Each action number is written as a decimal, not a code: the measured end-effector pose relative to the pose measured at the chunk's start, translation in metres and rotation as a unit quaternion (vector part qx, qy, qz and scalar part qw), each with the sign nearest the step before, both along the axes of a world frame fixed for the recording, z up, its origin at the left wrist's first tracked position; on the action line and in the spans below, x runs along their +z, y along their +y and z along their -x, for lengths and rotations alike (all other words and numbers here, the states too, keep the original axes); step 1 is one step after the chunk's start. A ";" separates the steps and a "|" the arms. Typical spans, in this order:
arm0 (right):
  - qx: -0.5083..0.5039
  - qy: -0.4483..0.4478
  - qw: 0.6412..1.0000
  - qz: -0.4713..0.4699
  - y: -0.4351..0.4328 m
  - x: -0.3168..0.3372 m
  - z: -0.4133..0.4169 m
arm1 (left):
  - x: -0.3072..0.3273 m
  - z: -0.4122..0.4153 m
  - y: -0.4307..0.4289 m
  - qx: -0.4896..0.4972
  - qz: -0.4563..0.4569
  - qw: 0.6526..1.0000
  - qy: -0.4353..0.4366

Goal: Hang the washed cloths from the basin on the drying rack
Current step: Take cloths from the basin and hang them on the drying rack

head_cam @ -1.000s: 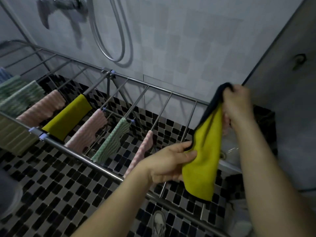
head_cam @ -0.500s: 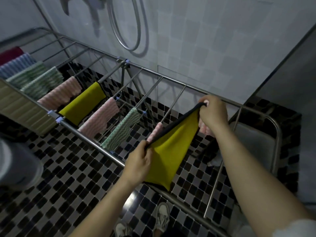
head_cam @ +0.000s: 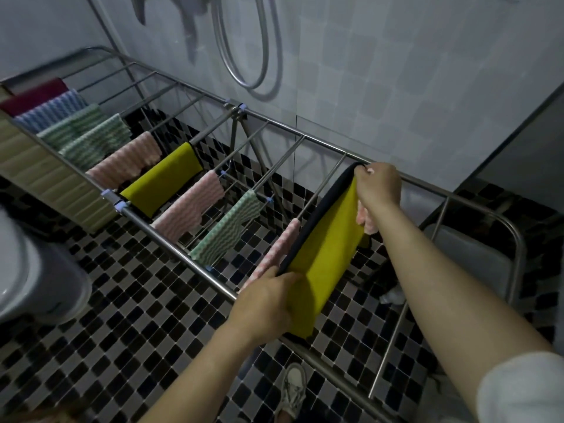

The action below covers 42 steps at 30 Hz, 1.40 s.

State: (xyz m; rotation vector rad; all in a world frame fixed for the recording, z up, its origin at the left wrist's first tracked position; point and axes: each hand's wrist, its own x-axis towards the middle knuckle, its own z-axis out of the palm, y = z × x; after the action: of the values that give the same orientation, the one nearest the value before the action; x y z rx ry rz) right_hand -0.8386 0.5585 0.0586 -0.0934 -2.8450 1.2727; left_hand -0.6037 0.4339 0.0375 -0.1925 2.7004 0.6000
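Observation:
A yellow cloth with a dark back [head_cam: 328, 254] is stretched along a rail of the steel drying rack [head_cam: 183, 254], its yellow side hanging down toward me. My left hand [head_cam: 268, 303] pinches its near corner by the rack's front bar. My right hand [head_cam: 378, 186] grips its far corner by the back bar and also holds a pink cloth [head_cam: 366, 219] under the palm. Several cloths hang on rails to the left: another yellow one [head_cam: 161, 178], pink striped ones [head_cam: 192, 209] and a green striped one [head_cam: 227, 228]. The basin is not clearly visible.
A white toilet bowl [head_cam: 33, 270] sits at the left edge. A shower hose [head_cam: 244, 56] hangs on the tiled wall behind the rack. A pale container [head_cam: 470, 257] stands under the rack's right end. My shoe [head_cam: 294, 389] is on the checkered floor.
The yellow cloth went from bunched in the air to spread lengthwise along a rack rail. Both hands moved apart, left to the front bar, right to the back bar.

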 end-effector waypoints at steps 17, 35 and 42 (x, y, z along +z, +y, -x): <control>0.016 -0.033 0.992 -0.117 0.070 0.016 -0.022 | -0.027 -0.010 0.015 -0.019 -0.026 0.991 0.129; 0.042 0.027 0.952 -0.301 0.058 -0.028 0.000 | -0.024 -0.013 0.021 -0.072 -0.034 0.992 0.095; 0.029 -0.022 0.985 -0.171 0.057 -0.031 0.009 | -0.025 -0.014 0.025 -0.072 -0.013 0.995 0.068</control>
State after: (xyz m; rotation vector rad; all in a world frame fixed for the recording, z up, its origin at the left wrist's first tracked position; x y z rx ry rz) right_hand -0.8471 0.6156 0.0278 -0.0306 -3.0739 0.7797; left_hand -0.5896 0.4586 0.0128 0.0534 2.8044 0.6255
